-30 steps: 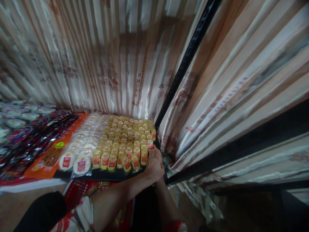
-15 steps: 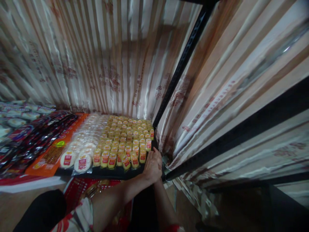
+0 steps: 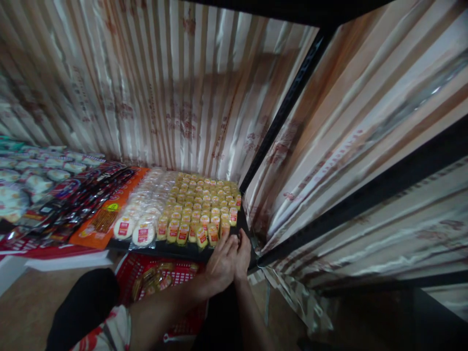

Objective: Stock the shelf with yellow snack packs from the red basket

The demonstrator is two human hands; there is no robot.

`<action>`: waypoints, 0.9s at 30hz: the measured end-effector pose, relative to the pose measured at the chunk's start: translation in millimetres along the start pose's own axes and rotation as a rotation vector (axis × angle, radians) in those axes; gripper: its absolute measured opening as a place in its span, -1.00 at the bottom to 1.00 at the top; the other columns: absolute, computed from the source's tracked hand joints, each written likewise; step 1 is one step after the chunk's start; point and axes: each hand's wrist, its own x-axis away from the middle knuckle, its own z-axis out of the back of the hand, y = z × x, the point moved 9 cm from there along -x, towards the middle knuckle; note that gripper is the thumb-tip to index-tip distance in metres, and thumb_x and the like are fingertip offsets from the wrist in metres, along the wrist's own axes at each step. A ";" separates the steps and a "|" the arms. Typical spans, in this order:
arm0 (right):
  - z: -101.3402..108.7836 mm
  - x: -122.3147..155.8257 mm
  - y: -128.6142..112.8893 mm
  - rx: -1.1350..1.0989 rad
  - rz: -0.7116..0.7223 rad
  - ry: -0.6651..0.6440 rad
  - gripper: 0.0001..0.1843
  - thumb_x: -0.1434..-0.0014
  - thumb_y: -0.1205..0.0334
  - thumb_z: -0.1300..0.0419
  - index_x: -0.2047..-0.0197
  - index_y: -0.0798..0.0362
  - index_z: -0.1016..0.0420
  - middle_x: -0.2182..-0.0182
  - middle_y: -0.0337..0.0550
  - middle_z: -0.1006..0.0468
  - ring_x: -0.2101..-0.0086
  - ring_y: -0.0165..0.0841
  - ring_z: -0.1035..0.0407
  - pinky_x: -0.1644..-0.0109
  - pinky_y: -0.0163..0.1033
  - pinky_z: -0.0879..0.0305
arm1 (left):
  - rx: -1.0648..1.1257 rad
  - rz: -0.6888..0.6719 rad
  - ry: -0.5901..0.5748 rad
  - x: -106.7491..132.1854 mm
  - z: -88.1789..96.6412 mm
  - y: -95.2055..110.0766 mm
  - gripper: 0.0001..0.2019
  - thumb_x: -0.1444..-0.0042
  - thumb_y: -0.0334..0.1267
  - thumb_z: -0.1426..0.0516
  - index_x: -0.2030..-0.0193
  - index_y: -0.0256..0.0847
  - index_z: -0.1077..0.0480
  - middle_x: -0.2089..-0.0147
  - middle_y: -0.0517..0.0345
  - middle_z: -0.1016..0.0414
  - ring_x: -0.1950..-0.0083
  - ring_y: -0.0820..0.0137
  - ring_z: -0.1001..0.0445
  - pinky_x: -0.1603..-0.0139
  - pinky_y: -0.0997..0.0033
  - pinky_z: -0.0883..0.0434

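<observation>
My left hand (image 3: pixel 222 261) is at the front right corner of a black shelf (image 3: pixel 171 249), its fingers bent. Its fingertips overlap the lower part of a small yellow wrapped cake (image 3: pixel 224 225) at the end of the front row. Close against it is my right hand (image 3: pixel 243 256), fingers curled towards the left ones. What lies between the hands, if anything, is hidden. Several rows of matching yellow wrapped cakes (image 3: pixel 197 202) with red labels stand behind and left of the hands. Two front packets lean at an angle.
To the left lie round white wrapped crackers (image 3: pixel 144 231), orange snack bags (image 3: pixel 95 222), dark shiny packets (image 3: pixel 78 197) and pale packets (image 3: pixel 40 170). A red basket (image 3: pixel 126 265) with wrapped items sits below. Black posts (image 3: pixel 285 112) and a pleated curtain (image 3: pixel 175 97) bound the shelf.
The view has swung left, showing more of the basket. My hands have gone from overlapping to side by side, and the left fingers have come in front of the end cake.
</observation>
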 end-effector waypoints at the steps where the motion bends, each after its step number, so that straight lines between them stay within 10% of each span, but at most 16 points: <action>1: -0.2 -0.7 -3.7 -0.007 -0.035 -0.007 -0.36 -0.21 -0.07 0.12 -0.18 0.22 -0.25 -0.08 0.22 -0.37 -0.07 -0.13 -0.26 -0.11 0.00 -0.21 | -0.028 -0.013 0.008 11.1 13.0 -6.7 -0.46 -0.15 -0.47 0.14 -0.31 -0.30 -0.10 -0.32 -0.09 -0.17 -0.41 0.24 0.06 -0.34 0.02 -0.13; 9: -21.3 -23.0 -26.9 -0.042 0.014 -0.046 -0.24 -0.26 -0.11 0.24 -0.35 0.26 0.11 -0.32 0.23 0.03 -0.31 -0.14 0.19 -0.31 0.12 0.15 | -0.538 0.067 0.202 62.7 77.2 -55.9 -0.46 -0.19 -0.39 0.09 -0.32 -0.47 -0.03 -0.34 -0.20 -0.10 -0.41 0.15 0.09 -0.35 0.01 -0.06; 17: -48.3 -40.8 -20.6 -0.010 -0.063 -0.115 -0.14 -0.22 -0.19 0.29 -0.34 0.33 0.10 -0.30 0.27 -0.01 -0.30 -0.09 0.13 -0.31 0.09 0.14 | -0.597 0.042 0.206 43.6 65.3 -68.1 -0.50 -0.21 -0.40 0.09 -0.30 -0.41 -0.09 -0.35 -0.13 -0.09 -0.41 0.18 0.06 -0.38 0.03 0.04; 27: -24.0 -7.3 -52.9 0.042 0.085 0.055 -0.30 -0.29 -0.05 0.20 -0.34 0.24 0.09 -0.28 0.26 -0.05 -0.28 -0.10 0.07 -0.26 0.15 0.04 | -0.581 -0.009 0.172 42.5 61.2 -80.7 -0.51 -0.25 -0.33 0.07 -0.32 -0.30 -0.08 -0.37 -0.08 -0.05 -0.41 0.20 0.06 -0.39 0.01 0.09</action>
